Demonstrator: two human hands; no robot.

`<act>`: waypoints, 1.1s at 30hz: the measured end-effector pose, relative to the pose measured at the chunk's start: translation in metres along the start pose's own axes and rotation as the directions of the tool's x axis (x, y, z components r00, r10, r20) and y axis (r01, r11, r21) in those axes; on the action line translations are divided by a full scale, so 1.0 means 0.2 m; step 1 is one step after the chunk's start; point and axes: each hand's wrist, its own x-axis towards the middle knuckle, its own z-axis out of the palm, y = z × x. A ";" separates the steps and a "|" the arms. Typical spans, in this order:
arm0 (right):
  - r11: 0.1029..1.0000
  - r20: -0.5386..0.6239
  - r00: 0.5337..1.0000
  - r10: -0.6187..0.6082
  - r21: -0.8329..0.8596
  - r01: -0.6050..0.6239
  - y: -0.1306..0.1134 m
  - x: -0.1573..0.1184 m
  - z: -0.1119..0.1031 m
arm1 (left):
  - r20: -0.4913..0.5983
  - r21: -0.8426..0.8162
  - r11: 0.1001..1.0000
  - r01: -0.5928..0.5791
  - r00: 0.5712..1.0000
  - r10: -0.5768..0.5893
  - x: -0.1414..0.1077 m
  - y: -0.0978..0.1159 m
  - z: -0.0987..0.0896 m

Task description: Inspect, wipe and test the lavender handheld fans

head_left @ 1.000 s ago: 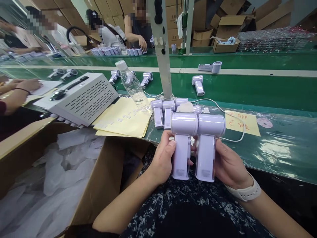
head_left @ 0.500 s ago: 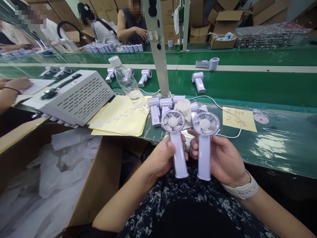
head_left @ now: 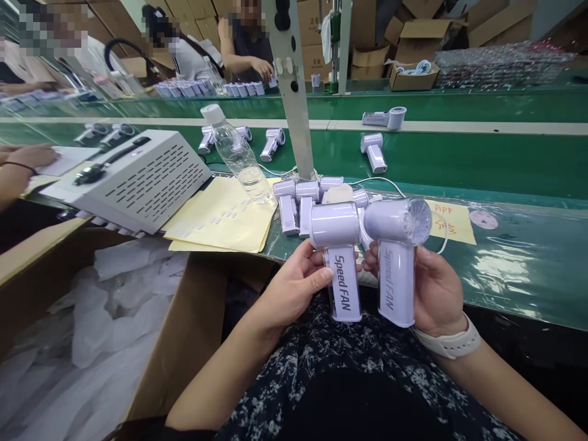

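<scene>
My left hand [head_left: 301,278] is closed round the handle of a lilac handheld fan [head_left: 337,225], its thumb on the front. That handle reads "Speed FAN" and the cylindrical head is seen from the side. A second lilac handheld fan [head_left: 397,288] is gripped by my right hand [head_left: 436,288], which wears a white watch strap. Its head is angled so that the clear ribbed end partly shows at the right. Both fans are upright above my lap, side by side. Just behind them, several more lilac fans [head_left: 288,211] stand on the bench by the metal post.
A tilted water bottle [head_left: 243,159] rests on yellow paper [head_left: 220,226], beside a perforated grey box [head_left: 151,177]. At lower left is a carton [head_left: 184,331] of white wrapping. Fans lie on the green conveyor [head_left: 326,147]. Co-workers sit beyond and at left.
Both fans have turned from their bladed faces to a side view, so the printed handles now show. Fans on the conveyor have shifted slightly right.
</scene>
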 end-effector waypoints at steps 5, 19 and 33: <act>1.000 -0.036 0.999 -0.004 -0.023 0.003 0.02 -0.01 0.03 | -0.018 0.017 1.000 0.008 1.000 -0.007 0.02 -0.03 -0.01; 0.995 -0.148 0.984 0.098 0.013 -0.097 0.05 0.00 0.08 | -0.041 0.067 0.996 0.061 0.997 -0.058 0.04 -0.04 -0.06; 0.508 0.665 0.718 -0.203 -0.555 0.658 -0.15 -0.10 0.01 | 0.241 0.692 0.444 -0.569 0.763 0.600 -0.10 0.07 0.00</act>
